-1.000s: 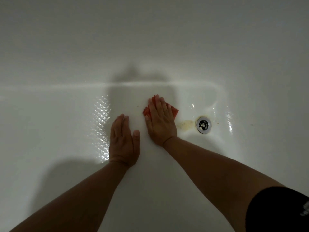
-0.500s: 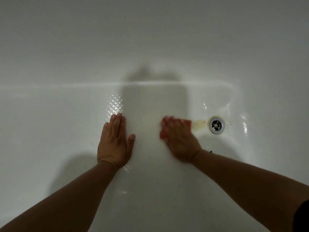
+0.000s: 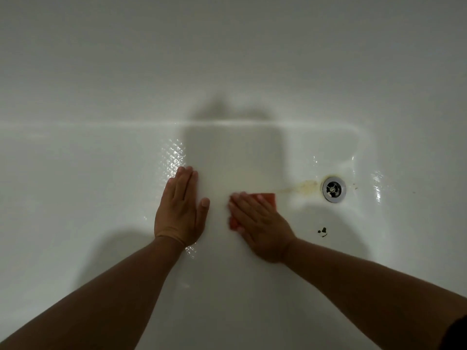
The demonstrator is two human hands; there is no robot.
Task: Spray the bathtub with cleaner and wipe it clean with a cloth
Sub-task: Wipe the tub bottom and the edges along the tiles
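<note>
My right hand (image 3: 260, 223) presses flat, fingers straight, on a red cloth (image 3: 268, 198) on the tub (image 3: 101, 198) floor, beside a stain (image 3: 300, 186). My left hand (image 3: 180, 210) lies flat and empty. The cloth looks soft and light, so I'd press through the palm.

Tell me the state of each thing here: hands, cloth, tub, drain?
bathtub: wet glints, yellowish stain beside the drain
drain: uncovered, no plug
left hand: flat, fingers straight, resting on the bathtub floor
right hand: flat, pressing on the red cloth
red cloth: mostly under the right hand
</note>
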